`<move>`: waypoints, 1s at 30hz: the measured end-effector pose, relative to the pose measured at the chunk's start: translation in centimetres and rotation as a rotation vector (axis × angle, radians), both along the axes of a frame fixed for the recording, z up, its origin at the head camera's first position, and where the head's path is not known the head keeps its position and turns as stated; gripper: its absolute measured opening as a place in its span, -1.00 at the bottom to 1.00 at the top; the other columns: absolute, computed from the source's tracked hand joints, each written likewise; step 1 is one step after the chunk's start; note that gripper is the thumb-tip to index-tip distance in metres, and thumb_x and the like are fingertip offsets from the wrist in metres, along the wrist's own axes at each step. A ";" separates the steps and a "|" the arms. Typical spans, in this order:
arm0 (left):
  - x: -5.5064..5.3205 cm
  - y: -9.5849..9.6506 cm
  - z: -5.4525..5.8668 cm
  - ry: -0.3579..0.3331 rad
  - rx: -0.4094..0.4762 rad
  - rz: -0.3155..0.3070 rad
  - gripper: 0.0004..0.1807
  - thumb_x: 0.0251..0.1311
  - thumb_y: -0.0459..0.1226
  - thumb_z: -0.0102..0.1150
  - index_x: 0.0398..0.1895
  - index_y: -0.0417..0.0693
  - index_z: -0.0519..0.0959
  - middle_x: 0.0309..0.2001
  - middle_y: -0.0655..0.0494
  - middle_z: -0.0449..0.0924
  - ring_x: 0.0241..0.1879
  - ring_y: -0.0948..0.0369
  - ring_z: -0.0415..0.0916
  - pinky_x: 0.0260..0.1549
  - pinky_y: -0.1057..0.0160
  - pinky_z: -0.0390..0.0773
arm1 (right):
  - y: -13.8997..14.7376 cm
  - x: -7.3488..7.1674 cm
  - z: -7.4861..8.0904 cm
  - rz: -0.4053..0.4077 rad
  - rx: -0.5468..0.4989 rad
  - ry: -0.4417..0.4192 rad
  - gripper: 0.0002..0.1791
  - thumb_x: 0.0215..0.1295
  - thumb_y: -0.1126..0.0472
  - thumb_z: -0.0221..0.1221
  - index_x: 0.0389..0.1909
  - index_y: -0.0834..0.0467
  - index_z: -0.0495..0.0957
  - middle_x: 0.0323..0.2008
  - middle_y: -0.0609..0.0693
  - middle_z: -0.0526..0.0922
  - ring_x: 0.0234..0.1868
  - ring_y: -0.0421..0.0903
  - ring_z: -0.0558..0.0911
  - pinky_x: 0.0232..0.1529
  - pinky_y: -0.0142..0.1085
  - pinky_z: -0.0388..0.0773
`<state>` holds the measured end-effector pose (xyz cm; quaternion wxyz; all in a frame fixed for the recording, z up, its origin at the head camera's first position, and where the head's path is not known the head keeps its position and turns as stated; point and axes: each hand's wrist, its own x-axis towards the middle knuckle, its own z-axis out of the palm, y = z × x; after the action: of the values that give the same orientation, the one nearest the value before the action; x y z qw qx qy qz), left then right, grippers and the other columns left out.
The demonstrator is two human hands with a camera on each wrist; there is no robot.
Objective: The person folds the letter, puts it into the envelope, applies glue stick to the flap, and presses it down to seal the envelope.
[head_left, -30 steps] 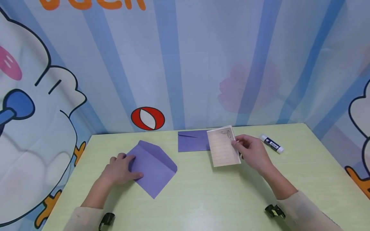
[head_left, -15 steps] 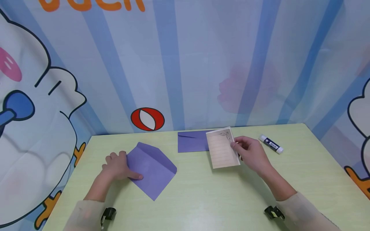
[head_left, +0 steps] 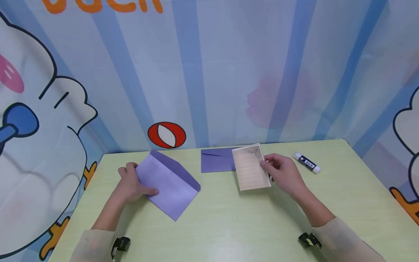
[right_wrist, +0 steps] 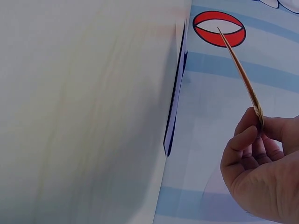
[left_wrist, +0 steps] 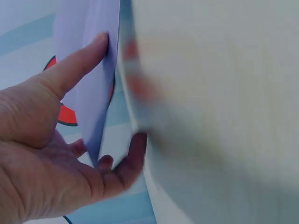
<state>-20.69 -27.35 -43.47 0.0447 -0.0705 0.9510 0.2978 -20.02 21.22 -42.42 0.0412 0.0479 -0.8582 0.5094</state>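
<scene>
A purple envelope (head_left: 170, 185) with its flap unfolded is tilted up off the table, held at its left edge by my left hand (head_left: 131, 185). In the left wrist view the thumb (left_wrist: 88, 53) presses its face while fingers lie behind it. My right hand (head_left: 284, 173) pinches a folded, cream-coloured lined card (head_left: 251, 169) with a scroll ornament in its corner. The right wrist view shows the card (right_wrist: 243, 74) edge-on, between thumb and fingers, above the table. A second purple envelope (head_left: 216, 160) lies flat at the back, its right end hidden by the card.
A glue stick (head_left: 307, 162) lies to the right of my right hand, near the back of the pale table (head_left: 222, 225). Behind the table's back edge hangs a striped blue backdrop (head_left: 222, 72) with printed cartoon figures.
The left hand's envelope has lifted and tilted, its far corner rising towards the back edge. My left hand has shifted slightly left. The right hand and card stay almost where they were.
</scene>
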 end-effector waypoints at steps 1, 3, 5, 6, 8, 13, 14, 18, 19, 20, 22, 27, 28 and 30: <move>0.0 0.1 0.2 0.015 0.028 0.007 0.37 -0.10 -0.07 0.77 0.52 -0.40 -0.09 0.30 -0.47 0.00 0.25 -0.39 0.26 0.22 -0.32 0.51 | 0.0 0.0 0.0 0.002 -0.004 0.001 -0.71 0.59 0.17 0.23 0.11 0.29 0.66 -0.30 0.12 0.65 -0.36 0.00 0.57 -0.45 -0.31 0.59; 0.1 0.2 0.8 0.038 0.074 0.016 0.35 -0.05 -0.12 0.74 0.56 -0.36 -0.10 0.34 -0.48 0.02 0.28 -0.38 0.26 0.25 -0.32 0.49 | -0.1 0.0 0.1 0.007 -0.015 0.000 -0.72 0.58 0.17 0.23 0.11 0.29 0.66 -0.30 0.12 0.65 -0.36 0.01 0.57 -0.44 -0.29 0.61; 0.2 0.4 1.2 0.054 0.116 0.015 0.32 -0.01 -0.17 0.72 0.60 -0.32 -0.09 0.36 -0.48 0.07 0.31 -0.38 0.25 0.26 -0.33 0.48 | -0.2 0.0 0.1 0.015 -0.031 -0.006 -0.72 0.58 0.17 0.24 0.11 0.29 0.65 -0.29 0.13 0.66 -0.36 0.00 0.58 -0.42 -0.25 0.65; 0.2 0.4 1.5 0.062 0.137 0.009 0.30 0.00 -0.19 0.71 0.61 -0.30 -0.08 0.38 -0.47 0.09 0.32 -0.38 0.25 0.26 -0.34 0.49 | -0.3 0.0 0.2 0.018 -0.041 -0.009 -0.72 0.58 0.17 0.24 0.11 0.28 0.65 -0.28 0.14 0.66 -0.36 0.00 0.59 -0.42 -0.23 0.66; 0.3 0.6 1.9 0.078 0.185 -0.012 0.27 0.04 -0.23 0.68 0.64 -0.25 -0.06 0.43 -0.44 0.14 0.35 -0.38 0.25 0.25 -0.34 0.49 | -0.6 0.0 0.3 0.027 -0.061 -0.019 -0.72 0.58 0.17 0.24 0.12 0.28 0.65 -0.27 0.14 0.66 -0.37 0.00 0.60 -0.40 -0.20 0.69; 0.3 1.0 2.7 0.113 0.315 -0.045 0.20 0.13 -0.25 0.63 0.71 -0.04 0.00 0.53 -0.32 0.20 0.36 -0.33 0.34 0.18 -0.26 0.59 | -1.4 0.1 0.7 0.062 -0.122 -0.052 -0.71 0.58 0.16 0.24 0.13 0.27 0.63 -0.24 0.18 0.67 -0.37 0.02 0.66 -0.42 -0.20 0.72; 0.3 1.1 2.7 0.117 0.342 -0.043 0.20 0.15 -0.26 0.62 0.73 0.02 -0.01 0.54 -0.31 0.22 0.35 -0.31 0.38 0.16 -0.21 0.62 | -1.7 0.1 0.8 0.072 -0.135 -0.060 -0.71 0.58 0.17 0.24 0.13 0.27 0.62 -0.23 0.19 0.68 -0.37 0.03 0.68 -0.42 -0.20 0.72; 0.2 1.9 3.0 0.140 0.473 -0.020 0.26 0.23 -0.33 0.55 0.77 0.22 -0.17 0.41 -0.33 0.44 0.20 -0.19 0.61 0.03 0.03 0.72 | -2.7 0.1 0.8 0.108 -0.180 -0.076 -0.73 0.58 0.21 0.24 0.14 0.27 0.61 -0.21 0.21 0.70 -0.34 0.06 0.73 -0.40 -0.16 0.75; 0.1 2.1 3.0 0.142 0.511 -0.011 0.26 0.25 -0.34 0.53 0.77 0.23 -0.20 0.36 -0.33 0.50 0.14 -0.14 0.67 -0.01 0.09 0.74 | -2.9 0.1 0.8 0.116 -0.188 -0.076 -0.75 0.57 0.24 0.24 0.13 0.28 0.61 -0.21 0.21 0.71 -0.34 0.06 0.73 -0.39 -0.13 0.76; 0.1 2.4 3.1 0.142 0.545 0.001 0.24 0.28 -0.35 0.51 0.77 0.22 -0.20 0.31 -0.33 0.56 0.08 -0.07 0.71 -0.05 0.14 0.74 | -3.2 0.1 0.7 0.125 -0.192 -0.074 -0.76 0.57 0.26 0.24 0.13 0.28 0.61 -0.21 0.21 0.71 -0.34 0.06 0.73 -0.38 -0.11 0.77; 0.1 3.1 3.2 0.137 0.619 0.022 0.14 0.33 -0.35 0.46 0.77 0.10 -0.13 0.22 -0.32 0.63 -0.02 0.03 0.76 -0.10 0.20 0.75 | -3.8 0.1 0.7 0.146 -0.204 -0.063 -0.78 0.56 0.31 0.23 0.12 0.29 0.61 -0.22 0.21 0.71 -0.34 0.05 0.74 -0.36 -0.05 0.77; 0.1 4.8 3.3 0.102 0.739 0.051 -0.28 0.44 -0.33 0.35 0.57 -0.23 0.28 0.13 -0.24 0.71 -0.15 0.19 0.76 -0.11 0.25 0.75 | -5.3 0.1 0.9 0.168 -0.212 -0.026 -0.79 0.52 0.38 0.23 0.09 0.33 0.61 -0.25 0.21 0.72 -0.34 0.02 0.75 -0.33 0.05 0.77; 0.1 5.2 3.3 0.097 0.759 0.052 -0.35 0.45 -0.34 0.33 0.52 -0.25 0.34 0.11 -0.22 0.72 -0.17 0.18 0.76 -0.12 0.25 0.75 | -5.5 0.0 0.9 0.169 -0.211 -0.020 -0.79 0.52 0.38 0.23 0.09 0.34 0.61 -0.25 0.22 0.72 -0.35 0.03 0.75 -0.33 0.06 0.77; 0.1 5.9 3.3 0.088 0.787 0.046 -0.44 0.48 -0.35 0.29 0.47 -0.25 0.40 0.08 -0.18 0.74 -0.17 0.18 0.75 -0.13 0.24 0.75 | -5.9 0.0 0.9 0.162 -0.203 -0.009 -0.78 0.52 0.38 0.24 0.09 0.34 0.62 -0.26 0.21 0.71 -0.35 0.03 0.76 -0.32 0.06 0.77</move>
<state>-20.59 -21.45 -40.13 0.0209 -0.0564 0.7633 0.6433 -20.06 15.33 -41.49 0.0005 0.1104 -0.7956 0.5956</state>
